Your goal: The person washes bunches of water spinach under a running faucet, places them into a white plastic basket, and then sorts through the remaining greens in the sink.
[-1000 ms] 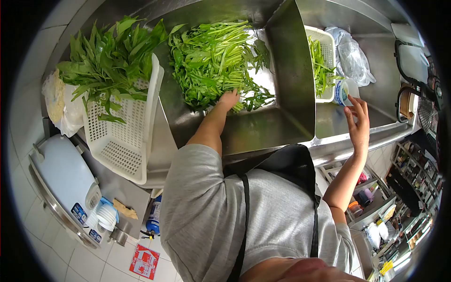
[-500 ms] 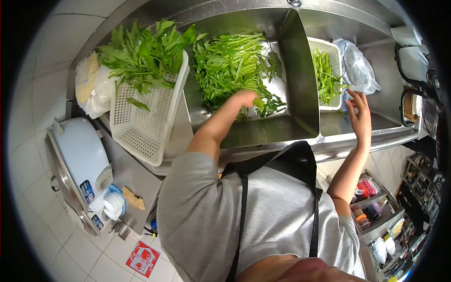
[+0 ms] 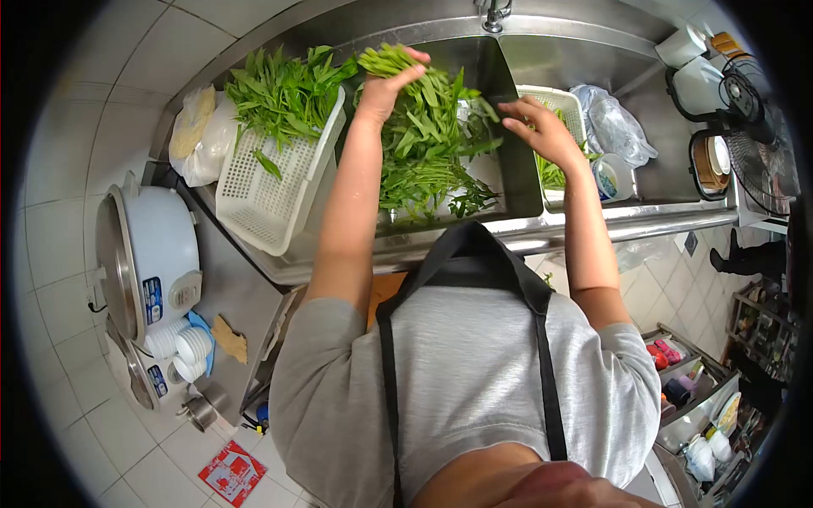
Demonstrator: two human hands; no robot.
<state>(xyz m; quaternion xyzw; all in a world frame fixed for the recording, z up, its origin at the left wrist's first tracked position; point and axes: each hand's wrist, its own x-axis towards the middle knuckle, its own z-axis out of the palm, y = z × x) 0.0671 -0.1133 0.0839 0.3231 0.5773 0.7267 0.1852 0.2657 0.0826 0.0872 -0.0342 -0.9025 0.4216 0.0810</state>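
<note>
My left hand is closed around the stem end of a bunch of water spinach, raised over the left sink basin. The bunch's leaves hang toward the right and are partly blurred. Below it, more loose water spinach lies in the basin. My right hand hovers by the divider between the basins, fingers apart and holding nothing. Beneath and beside that hand is a small white basket with cut green stems, partly hidden by the hand.
At left, a large white perforated basket holds leafy greens. Clear plastic bags and a tub lie in the right basin. A faucet stands behind; a fan is far right, and a rice cooker at left.
My left hand has moved up and away from the pile's near edge and now lifts a bunch of water spinach. My right hand has shifted left toward the divider.
</note>
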